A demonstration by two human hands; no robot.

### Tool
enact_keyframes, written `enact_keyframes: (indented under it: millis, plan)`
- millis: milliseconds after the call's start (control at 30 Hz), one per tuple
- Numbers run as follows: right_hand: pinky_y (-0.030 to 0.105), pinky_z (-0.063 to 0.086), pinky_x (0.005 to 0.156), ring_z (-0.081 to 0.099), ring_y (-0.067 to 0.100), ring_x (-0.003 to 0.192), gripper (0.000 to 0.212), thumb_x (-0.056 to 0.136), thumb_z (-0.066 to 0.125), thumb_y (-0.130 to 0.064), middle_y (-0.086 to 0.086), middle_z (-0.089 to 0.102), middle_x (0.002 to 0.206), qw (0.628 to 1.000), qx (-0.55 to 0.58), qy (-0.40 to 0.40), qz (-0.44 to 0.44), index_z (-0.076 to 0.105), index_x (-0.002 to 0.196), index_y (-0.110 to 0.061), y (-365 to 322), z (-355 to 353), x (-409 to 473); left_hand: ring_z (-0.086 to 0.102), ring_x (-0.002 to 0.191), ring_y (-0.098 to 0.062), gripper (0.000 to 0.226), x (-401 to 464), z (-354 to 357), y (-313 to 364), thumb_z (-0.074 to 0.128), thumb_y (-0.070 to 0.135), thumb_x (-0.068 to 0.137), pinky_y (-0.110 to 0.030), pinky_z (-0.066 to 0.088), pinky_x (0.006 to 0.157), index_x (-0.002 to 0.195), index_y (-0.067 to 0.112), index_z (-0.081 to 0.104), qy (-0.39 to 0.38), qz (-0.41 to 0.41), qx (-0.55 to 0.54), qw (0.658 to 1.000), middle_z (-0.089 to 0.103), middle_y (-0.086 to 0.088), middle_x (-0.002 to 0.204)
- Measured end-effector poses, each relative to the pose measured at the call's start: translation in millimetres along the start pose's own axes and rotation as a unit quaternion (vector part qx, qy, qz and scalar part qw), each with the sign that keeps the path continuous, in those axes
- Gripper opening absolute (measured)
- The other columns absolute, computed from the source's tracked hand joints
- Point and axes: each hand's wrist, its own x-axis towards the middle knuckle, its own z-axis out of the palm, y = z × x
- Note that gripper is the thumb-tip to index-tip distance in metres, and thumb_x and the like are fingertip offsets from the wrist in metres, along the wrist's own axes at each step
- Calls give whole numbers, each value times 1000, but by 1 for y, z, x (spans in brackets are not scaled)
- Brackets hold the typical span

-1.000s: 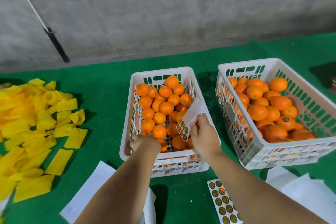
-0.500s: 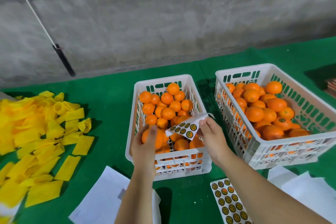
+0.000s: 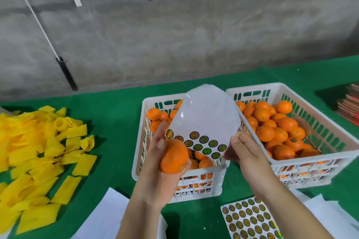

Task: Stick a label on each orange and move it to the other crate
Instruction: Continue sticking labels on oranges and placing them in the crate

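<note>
My left hand (image 3: pixel 161 163) holds one orange (image 3: pixel 174 157) above the near edge of the left crate (image 3: pixel 139 153), fingers curled around it. Its long axis tilts up to the right; the skin is smooth and bright. My right hand (image 3: pixel 245 149) pinches the label sheet (image 3: pixel 204 120), which stands upright, stickers along its lower edge.

Two bare forearms enter from bottom edge of frame, no sleeves in view. Left hand (image 3: pixel 155 176) & right hand (image 3: pixel 246 151) bare too: short nails, fingers plain.
</note>
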Motion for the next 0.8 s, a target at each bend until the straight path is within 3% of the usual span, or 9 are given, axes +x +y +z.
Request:
enact_keyframes:
  millis: [67,133,200,267,333,433,567,667,800]
  plan:
    - [56,53,88,67,33,80,29,106,49,-34,10,67,78,1000,-13,11,12,65,87,-18,-2,-4,-3,77,99,-23,99,-2,7,4,101,42,63,-39,63,80,147,15,56,4,5,36,999,77,-4,117]
    - [56,54,89,68,28,78,27,110,49,-22,7,68,79,999,-8,43,25,65,88,-18,-4,-4,-4,77,100,-23,91,-3,8,2,101,38,62,-38,64,77,140,11,63,13,8,62,998,78,-4,118]
    - [43,56,83,67,17,79,10,107,54,-21,-1,68,86,994,4,109,10,61,104,-27,-10,-1,-6,76,97,-18,57,-2,8,-3,82,31,80,-36,64,77,134,17,72,37,18,100,994,80,4,106]
    - [23,52,77,62,11,86,21,103,62,-28,2,60,102,978,-43,193,-64,49,119,-32,-17,5,-12,77,97,-13,41,-2,13,-4,66,29,88,-32,63,76,127,27,77,52,20,125,991,79,7,105]
    - [15,44,81,54,10,98,32,100,67,-34,6,49,113,946,-140,228,-182,46,123,-28,-25,9,-18,77,103,-14,46,-1,20,-3,82,32,84,-31,63,77,129,24,76,51,20,135,989,79,6,110]
    - [21,42,96,52,8,115,25,95,65,-39,-2,53,117,921,-255,135,-260,63,118,-31,-35,14,-23,73,113,-33,85,-2,25,-2,100,51,59,-36,63,80,134,23,73,31,14,123,992,75,-10,120]
    - [30,46,110,53,9,133,41,101,63,-49,-14,57,137,961,-221,32,-165,66,135,-27,-42,24,-24,67,112,-29,96,-6,27,-3,95,61,64,-38,60,91,144,19,64,-36,-16,112,993,66,-18,127]
    - [41,52,104,60,11,128,38,102,62,-45,-14,65,134,982,-141,-8,-129,64,137,-31,-45,26,-27,64,123,-26,95,-13,33,-3,91,56,74,-34,54,101,150,11,57,-83,-47,70,993,66,-17,135]
    - [28,58,86,72,13,103,24,100,66,-38,-2,76,108,988,-47,-64,-133,71,123,-36,-56,30,-32,68,124,-23,86,-19,33,-3,90,57,73,-32,56,97,143,14,65,-82,-40,76,993,66,-14,141]
